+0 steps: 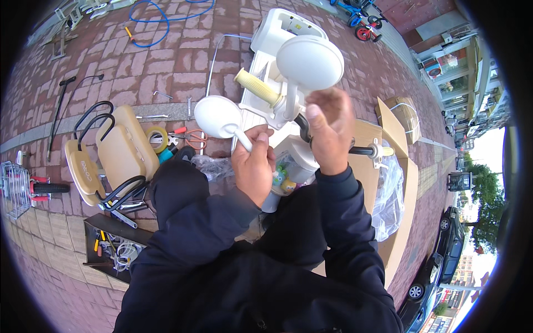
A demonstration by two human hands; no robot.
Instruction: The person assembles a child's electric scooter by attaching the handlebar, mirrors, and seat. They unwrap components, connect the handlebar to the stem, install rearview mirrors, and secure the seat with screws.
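Note:
My left hand [255, 166] is closed round the stem of a white, round-headed mirror [217, 116], which is apart from the handlebar. A second white mirror [311, 61] stands upright on the handlebar [362, 150], beside a pale yellow grip [258, 87]. My right hand [331, 133] is raised next to that mirror's stem and the bar, its thumb apart from the slightly blurred fingers, with nothing visible in it. The bar belongs to a white ride-on vehicle [260, 47]. Below the bar, small colourful toy figures [284, 180] show on its body.
An opened cardboard box [408, 194] with clear plastic wrap [388, 202] stands at right. At left lie beige seat parts [125, 144], yellow tape [157, 139], red-handled pliers [194, 137] and a black toolbox [100, 222]. A blue hose [166, 28] crosses the brick paving behind.

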